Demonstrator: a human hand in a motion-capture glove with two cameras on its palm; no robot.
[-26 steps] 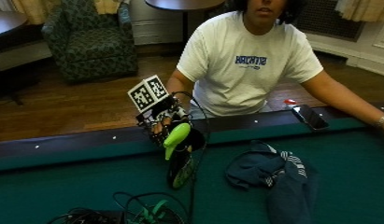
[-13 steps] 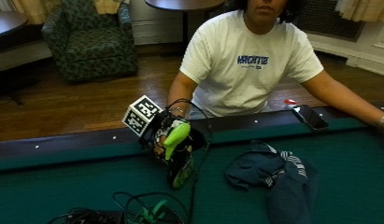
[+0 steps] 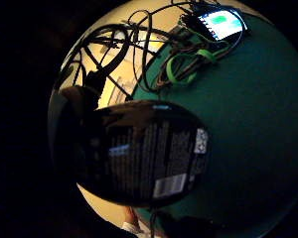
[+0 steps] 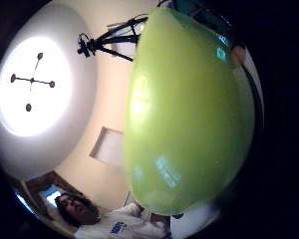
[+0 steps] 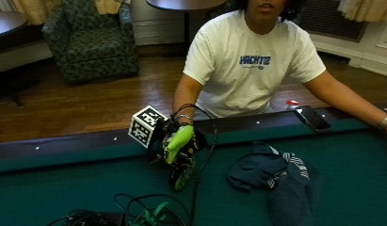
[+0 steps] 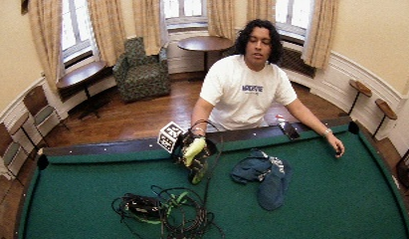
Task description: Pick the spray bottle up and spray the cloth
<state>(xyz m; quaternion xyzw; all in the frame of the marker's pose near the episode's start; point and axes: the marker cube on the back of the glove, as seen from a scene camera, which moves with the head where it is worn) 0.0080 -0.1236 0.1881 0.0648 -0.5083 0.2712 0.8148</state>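
In the outside view my gloved right hand (image 5: 165, 141) grips the spray bottle (image 5: 179, 143) near the table's far rail. Its lime green head points up, and its dark body (image 5: 182, 175) slants down to the green felt. Whether the base touches the felt I cannot tell. The dark label side of the spray bottle (image 3: 144, 153) fills the little finger side palm view. The green head (image 4: 189, 109) fills the thumb side palm view. The cloth (image 5: 274, 175), dark blue with a striped patch, lies crumpled on the felt to the right of the bottle, apart from it. The wide outside view shows the hand (image 6: 185, 148), bottle (image 6: 194, 152) and cloth (image 6: 263, 175) the same way.
A tangle of black and green cables (image 5: 140, 215) lies on the felt at the near side, with a lit screen (image 3: 219, 22) among them. A phone (image 5: 312, 118) rests on the dark wooden rail (image 5: 68, 146). The person's bare left hand (image 6: 336, 149) rests on the felt at far right.
The back of my right hand has sunk and turned a little around the bottle. The bottle itself stays about where it was. The cloth has not moved.
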